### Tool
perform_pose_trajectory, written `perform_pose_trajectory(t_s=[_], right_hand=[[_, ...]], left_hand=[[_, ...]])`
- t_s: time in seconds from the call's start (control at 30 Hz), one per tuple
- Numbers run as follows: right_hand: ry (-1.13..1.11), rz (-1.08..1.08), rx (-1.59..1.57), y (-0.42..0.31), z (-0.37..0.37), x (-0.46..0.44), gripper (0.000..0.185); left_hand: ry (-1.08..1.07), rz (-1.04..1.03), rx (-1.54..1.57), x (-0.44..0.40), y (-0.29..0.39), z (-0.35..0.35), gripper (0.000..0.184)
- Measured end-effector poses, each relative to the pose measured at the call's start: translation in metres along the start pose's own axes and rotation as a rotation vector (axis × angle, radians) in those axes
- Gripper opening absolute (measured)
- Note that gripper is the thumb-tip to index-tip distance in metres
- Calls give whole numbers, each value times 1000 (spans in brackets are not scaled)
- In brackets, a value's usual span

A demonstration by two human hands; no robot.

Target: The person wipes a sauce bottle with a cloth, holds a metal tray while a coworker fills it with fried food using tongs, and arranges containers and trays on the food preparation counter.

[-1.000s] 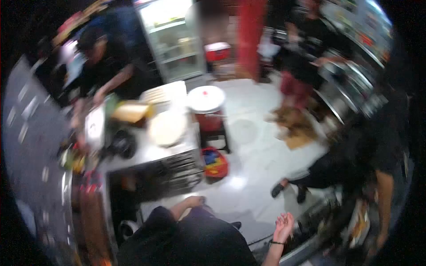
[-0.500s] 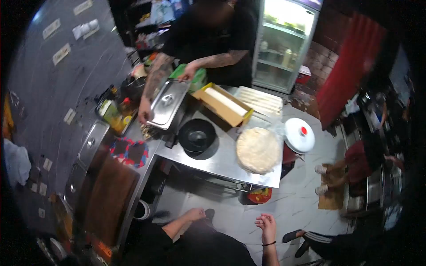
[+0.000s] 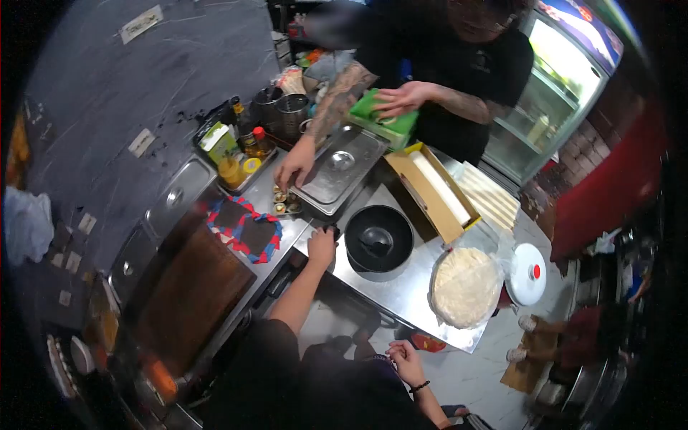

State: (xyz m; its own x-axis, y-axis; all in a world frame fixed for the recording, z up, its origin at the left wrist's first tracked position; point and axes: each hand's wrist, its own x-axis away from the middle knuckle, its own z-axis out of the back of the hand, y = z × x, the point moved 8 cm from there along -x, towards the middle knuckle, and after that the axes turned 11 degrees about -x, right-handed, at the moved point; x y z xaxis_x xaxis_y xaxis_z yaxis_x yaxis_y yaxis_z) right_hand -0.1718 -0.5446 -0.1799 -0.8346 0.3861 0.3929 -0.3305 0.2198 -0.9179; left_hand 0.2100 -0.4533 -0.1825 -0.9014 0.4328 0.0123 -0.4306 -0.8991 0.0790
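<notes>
My left hand (image 3: 322,245) is closed round the handle of a black pan (image 3: 378,239), which rests on the steel table (image 3: 358,280). Low in the view, my right hand (image 3: 407,362) hangs near my body, its fingers loosely curled and holding nothing visible. Behind the pan lies a lidded steel container (image 3: 342,161). A co-worker's hand (image 3: 294,165) touches its left end, and the co-worker's other hand (image 3: 405,99) rests on a green package (image 3: 382,118). Right of the pan is a round, pale stack (image 3: 466,288) in plastic.
An open yellow box with a white roll (image 3: 436,188) lies beyond the pan. At left are a brown board (image 3: 188,292), a red-and-blue braided ring (image 3: 246,229) and bottles on a tray. A white-lidded pot (image 3: 527,274) stands at right.
My left hand has reached forward from near my body and taken hold of the pan handle. The co-worker's hand has moved from the steel lid to the green package. The view has shifted left.
</notes>
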Motion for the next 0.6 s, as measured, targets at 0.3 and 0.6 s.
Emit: perform_pose_trajectory(t_s=[0.3, 0.6], right_hand=[[-165, 37, 3, -62, 14, -97, 14], [-290, 13, 342, -87, -6, -138, 20]], left_hand=[[45, 518, 566, 50, -159, 17, 43], [500, 672, 276, 34, -325, 162, 47]])
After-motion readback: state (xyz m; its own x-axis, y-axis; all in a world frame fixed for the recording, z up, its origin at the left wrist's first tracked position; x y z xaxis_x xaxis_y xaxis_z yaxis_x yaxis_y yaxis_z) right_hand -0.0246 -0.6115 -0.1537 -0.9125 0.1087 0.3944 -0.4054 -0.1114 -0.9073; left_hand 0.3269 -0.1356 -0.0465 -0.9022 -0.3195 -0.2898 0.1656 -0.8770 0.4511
